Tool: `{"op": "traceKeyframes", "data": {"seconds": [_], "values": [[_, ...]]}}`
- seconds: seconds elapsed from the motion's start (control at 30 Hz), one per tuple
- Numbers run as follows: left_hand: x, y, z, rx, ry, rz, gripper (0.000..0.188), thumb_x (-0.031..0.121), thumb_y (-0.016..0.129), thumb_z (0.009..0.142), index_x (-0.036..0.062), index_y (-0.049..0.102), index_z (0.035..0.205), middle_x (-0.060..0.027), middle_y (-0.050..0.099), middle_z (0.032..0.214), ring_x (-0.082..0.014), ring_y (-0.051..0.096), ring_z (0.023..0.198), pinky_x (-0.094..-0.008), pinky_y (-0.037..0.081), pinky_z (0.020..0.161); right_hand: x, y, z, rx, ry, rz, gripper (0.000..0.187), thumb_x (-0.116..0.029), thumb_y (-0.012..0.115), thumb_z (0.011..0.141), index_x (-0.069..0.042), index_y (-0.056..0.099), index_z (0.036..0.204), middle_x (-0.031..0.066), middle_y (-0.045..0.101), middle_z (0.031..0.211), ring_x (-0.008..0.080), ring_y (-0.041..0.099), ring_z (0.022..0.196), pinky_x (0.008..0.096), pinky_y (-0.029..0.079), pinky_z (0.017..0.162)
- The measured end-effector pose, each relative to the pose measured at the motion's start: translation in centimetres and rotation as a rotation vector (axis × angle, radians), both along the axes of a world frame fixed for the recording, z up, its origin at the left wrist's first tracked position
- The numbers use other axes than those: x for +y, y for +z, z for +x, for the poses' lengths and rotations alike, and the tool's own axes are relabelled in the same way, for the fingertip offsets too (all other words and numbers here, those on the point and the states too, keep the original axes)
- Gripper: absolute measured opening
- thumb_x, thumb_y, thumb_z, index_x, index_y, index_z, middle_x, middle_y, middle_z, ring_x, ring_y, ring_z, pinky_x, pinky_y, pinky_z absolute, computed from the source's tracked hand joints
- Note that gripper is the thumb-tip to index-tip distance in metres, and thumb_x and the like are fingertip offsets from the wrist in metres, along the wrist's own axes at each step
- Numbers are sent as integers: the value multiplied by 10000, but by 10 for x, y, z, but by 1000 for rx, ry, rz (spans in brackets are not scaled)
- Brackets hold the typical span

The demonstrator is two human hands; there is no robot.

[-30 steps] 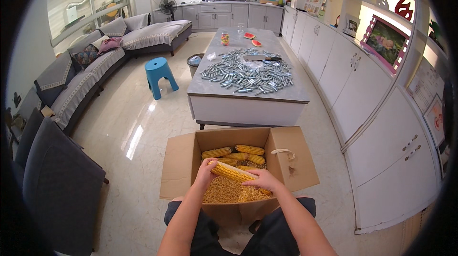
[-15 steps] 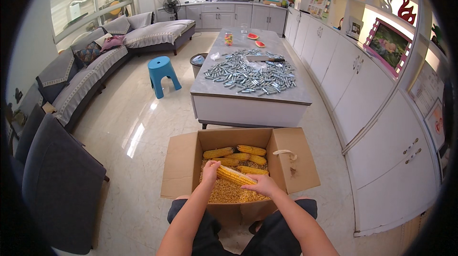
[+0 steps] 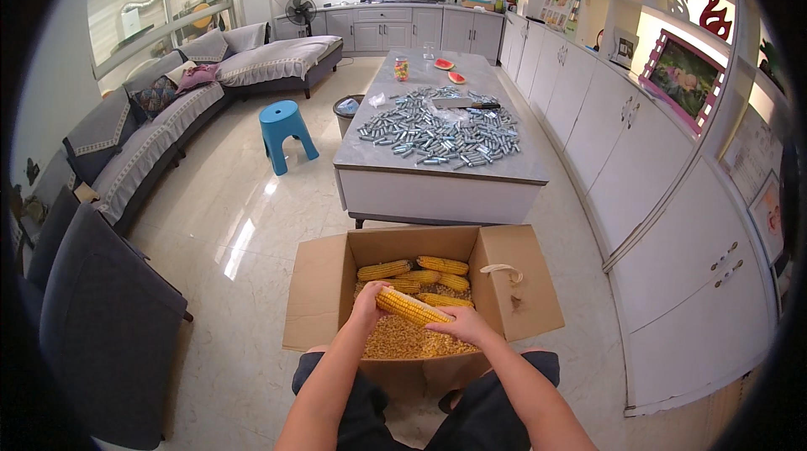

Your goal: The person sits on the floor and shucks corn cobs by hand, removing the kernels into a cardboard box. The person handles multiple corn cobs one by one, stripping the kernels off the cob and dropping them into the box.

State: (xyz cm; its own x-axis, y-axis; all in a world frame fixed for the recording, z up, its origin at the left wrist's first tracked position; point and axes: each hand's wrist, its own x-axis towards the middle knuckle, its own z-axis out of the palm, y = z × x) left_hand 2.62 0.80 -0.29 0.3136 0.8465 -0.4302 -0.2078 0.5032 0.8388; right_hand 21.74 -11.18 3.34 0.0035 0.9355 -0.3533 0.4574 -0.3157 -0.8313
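Observation:
A yellow corn cob (image 3: 410, 306) is held at a slant over the open cardboard box (image 3: 313, 293) between my knees. My left hand (image 3: 368, 303) is closed round its upper left end, while my right hand (image 3: 461, 324) grips the lower right end. A pale strip without kernels runs along the cob's upper side. Beneath it, loose corn kernels (image 3: 406, 340) cover the bottom of the box. Several whole corn cobs (image 3: 443, 265) lie on the kernels toward the far side of the box.
Beyond the box stands a grey table (image 3: 370, 163) with a heap of small metal cylinders (image 3: 445, 127), a knife (image 3: 466, 103), watermelon slices (image 3: 444, 64) and a jar (image 3: 401, 69). A blue stool (image 3: 284, 130) and bin (image 3: 346, 111) are left of it. White cabinets (image 3: 588, 127) line the right.
My left hand has shifted slightly left and its hold on the cob's upper end has changed a little. The cob has moved slightly with it; my right hand stays nearly in place.

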Motion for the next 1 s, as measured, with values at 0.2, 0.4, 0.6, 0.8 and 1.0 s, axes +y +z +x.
{"op": "traceKeyframes", "data": {"seconds": [0.2, 0.4, 0.6, 0.8, 1.0], "values": [[7, -13, -2, 87, 19, -38, 194, 230, 429, 886, 63, 524, 910, -93, 534, 905, -220, 545, 823, -389, 491, 626, -6, -5, -2, -211, 68, 134, 525, -581, 600, 709, -224, 600, 1094, 74, 642, 834, 218, 616, 721, 327, 474, 667], [1, 7, 0, 144, 7, -67, 205, 262, 470, 866, 69, 530, 900, -92, 558, 854, -223, 553, 796, -400, 470, 679, -10, 7, -5, -298, 55, 135, 553, -605, 597, 691, -232, 596, 1098, 105, 641, 866, 254, 613, 803, 349, 466, 719], [11, -17, -9, -97, -96, -95, 186, 211, 579, 807, 85, 536, 937, -79, 552, 916, -212, 545, 864, -400, 460, 712, -5, 5, -1, -164, 21, 30, 550, -600, 618, 676, -229, 607, 1082, 89, 641, 877, 245, 610, 806, 342, 463, 722], [1, -7, -6, 108, -86, 19, 259, 180, 668, 741, 86, 511, 923, -70, 552, 890, -173, 559, 780, -314, 459, 601, -9, 8, -3, -260, 52, 42, 556, -597, 601, 694, -227, 594, 1109, 92, 639, 901, 248, 608, 840, 346, 464, 739], [0, -6, 1, 253, -29, 107, 350, 214, 720, 708, 84, 493, 940, -65, 553, 843, -149, 569, 685, -264, 455, 507, -9, 5, -7, -226, 23, 169, 578, -484, 688, 689, -138, 583, 1139, 53, 641, 782, 112, 557, 528, 246, 472, 564]]}}
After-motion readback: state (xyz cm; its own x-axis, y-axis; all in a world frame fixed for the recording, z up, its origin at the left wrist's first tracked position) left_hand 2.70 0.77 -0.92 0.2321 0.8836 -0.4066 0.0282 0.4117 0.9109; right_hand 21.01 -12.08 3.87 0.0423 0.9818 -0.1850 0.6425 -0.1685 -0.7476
